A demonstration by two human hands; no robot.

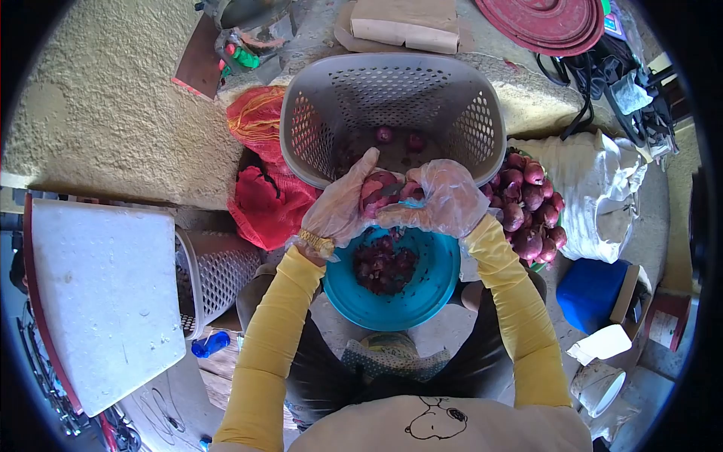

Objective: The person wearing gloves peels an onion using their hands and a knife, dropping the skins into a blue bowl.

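Apparently, the left hand [339, 207] clasps a red onion [379, 190], the right hand's [452, 197] pinch unclear; the near turquoise basin [435, 279] likely sits there for skins [384, 267].

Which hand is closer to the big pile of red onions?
Right. The right hand is just beside the red onion pile; the left hand is farther away, with the right hand between them.
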